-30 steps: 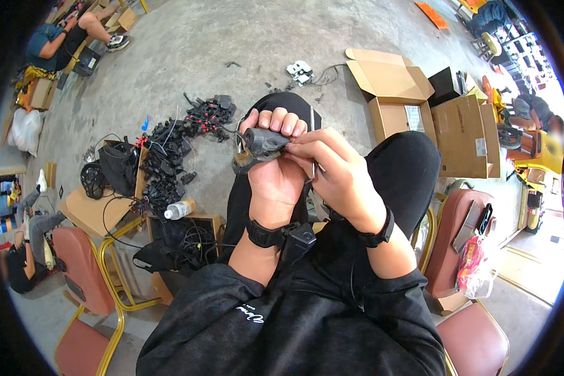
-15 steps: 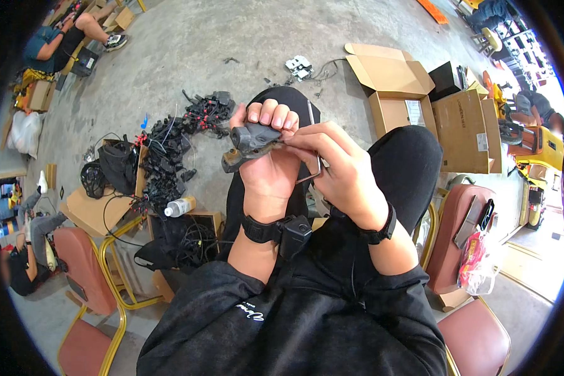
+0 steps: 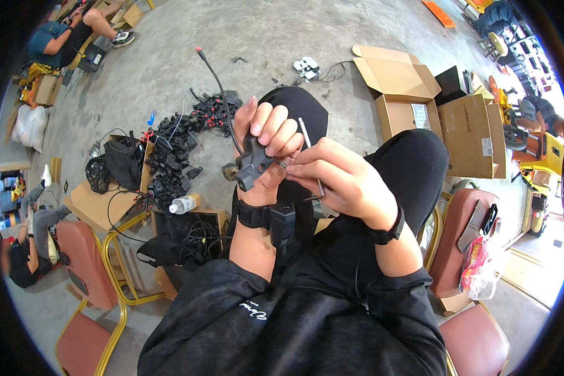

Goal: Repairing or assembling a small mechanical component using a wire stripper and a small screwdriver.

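Observation:
Above my knees, my left hand (image 3: pixel 271 130) is closed round a dark grey plastic part (image 3: pixel 254 164) with a brass-coloured piece at its lower left. A black cable (image 3: pixel 216 78) with a red tip sticks up from this part. My right hand (image 3: pixel 344 182) pinches its thumb and forefinger close to the part's right side; what lies between those fingertips is too small to make out. A bent metal hex key (image 3: pixel 305 133) is held in the same hand, its long arm pointing up between the fingers. Both wrists wear black straps, the left with a black box on it.
On the floor to the left lies a heap of black parts and cables (image 3: pixel 163 163), with a plastic bottle (image 3: pixel 185 203) nearby. Open cardboard boxes (image 3: pixel 473 135) stand at right. Reddish padded chairs (image 3: pixel 84 263) flank me. Other people (image 3: pixel 50 41) sit farther off.
My left hand has turned the plastic part, so its cable with the red tip now shows upright. The right hand has shifted slightly down and right with the hex key.

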### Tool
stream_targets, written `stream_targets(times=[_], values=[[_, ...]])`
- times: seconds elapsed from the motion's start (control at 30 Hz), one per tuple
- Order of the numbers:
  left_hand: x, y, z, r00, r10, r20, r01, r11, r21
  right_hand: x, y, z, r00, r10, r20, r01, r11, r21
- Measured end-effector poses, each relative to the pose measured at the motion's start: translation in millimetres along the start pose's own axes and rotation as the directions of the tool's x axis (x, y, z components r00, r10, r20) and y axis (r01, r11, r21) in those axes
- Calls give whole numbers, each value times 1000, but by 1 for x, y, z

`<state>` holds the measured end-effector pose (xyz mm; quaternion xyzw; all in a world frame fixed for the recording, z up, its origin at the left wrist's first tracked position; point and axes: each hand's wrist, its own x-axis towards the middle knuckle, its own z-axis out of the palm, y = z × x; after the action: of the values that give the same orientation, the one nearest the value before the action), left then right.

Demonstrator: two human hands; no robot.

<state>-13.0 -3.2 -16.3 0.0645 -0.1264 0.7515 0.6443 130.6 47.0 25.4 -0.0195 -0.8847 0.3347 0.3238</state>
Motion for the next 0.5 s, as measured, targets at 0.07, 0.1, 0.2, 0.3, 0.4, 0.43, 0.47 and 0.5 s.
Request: stream_targets(times=[0.07, 0.1, 0.2, 0.3, 0.4, 0.43, 0.47, 0.5], values=[[-1, 0, 0, 998, -24, -51, 28, 997, 75, 1, -1, 2, 999, -1, 33, 3, 999, -46], [0, 1, -1, 998, -24, -50, 28, 997, 75, 2, -1, 3, 998, 1, 66, 5, 996, -94], [2, 2, -2, 995, -61, -75, 65, 996, 63, 1, 1, 4, 997, -21, 73, 31, 990, -137], [4, 2, -2, 995, -49, -84, 43, 996, -77, 0, 1, 5, 997, -22, 73, 33, 987, -160], [6, 0, -6, 967, 18, -255, -85, 964, -252, 0, 2, 5, 998, -10, 68, 20, 989, -146], [6, -1, -8, 967, 19, -255, -85, 964, -252, 0, 3, 4, 997, -2, 72, 12, 991, -135], [6, -2, -11, 955, 47, -293, -124, 961, -248, 0, 3, 5, 997, -3, 72, 12, 991, -134], [5, -2, -14, 941, 75, -331, -162, 956, -244, 0, 4, 5, 998, 19, 60, -11, 993, -121]])
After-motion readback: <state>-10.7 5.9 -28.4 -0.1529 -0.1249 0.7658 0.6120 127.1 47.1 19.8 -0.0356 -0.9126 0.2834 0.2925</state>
